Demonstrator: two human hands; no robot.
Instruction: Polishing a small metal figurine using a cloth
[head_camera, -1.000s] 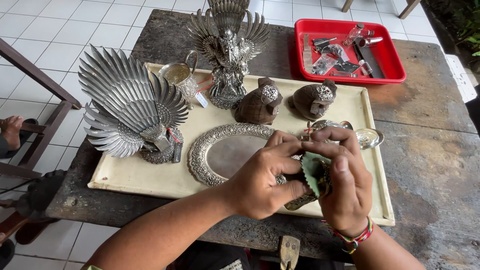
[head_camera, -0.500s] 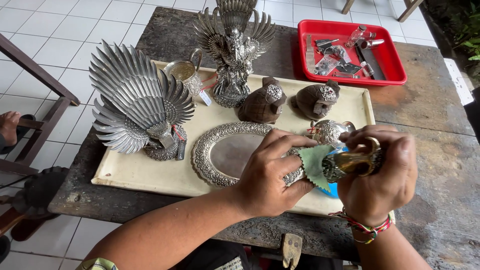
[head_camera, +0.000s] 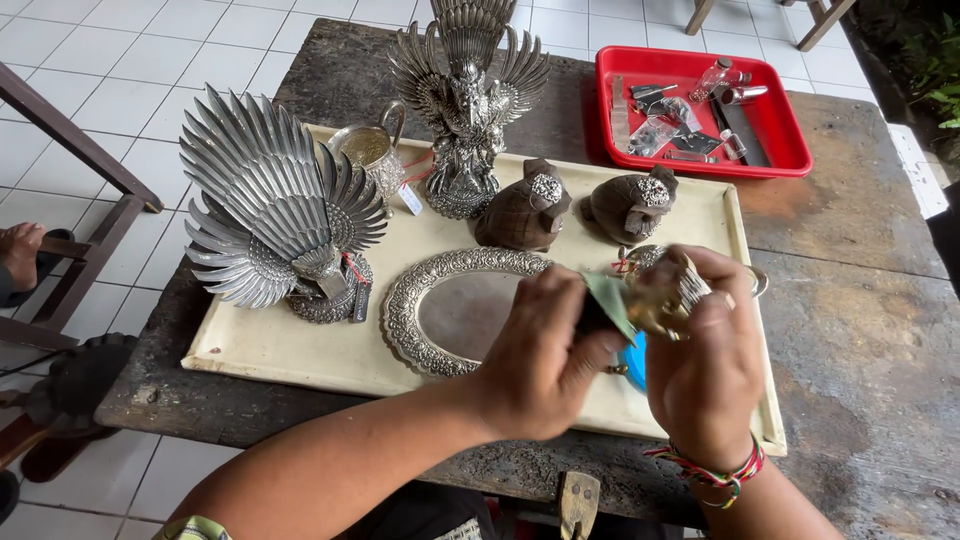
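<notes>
**Worn table, two trays**

A weathered dark wooden table (head_camera: 860, 200) with a rough, stained top stands on a white tiled floor (head_camera: 120, 60). Directly on it lie a broad cream rectangular tray (head_camera: 260, 345), covering much of the surface, and a smaller red plastic tray (head_camera: 780, 150) near the far right edge.

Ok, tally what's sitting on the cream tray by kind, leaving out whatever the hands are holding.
Silver winged figures: 2, a fanned bird and a tall winged statue
Dark turtle-shaped pieces with silver tops: 2
Silver pitcher: 1
Oval silver-rimmed plate: 1
Total: 6
Any pieces behind the hands are hidden and not counted.
</notes>
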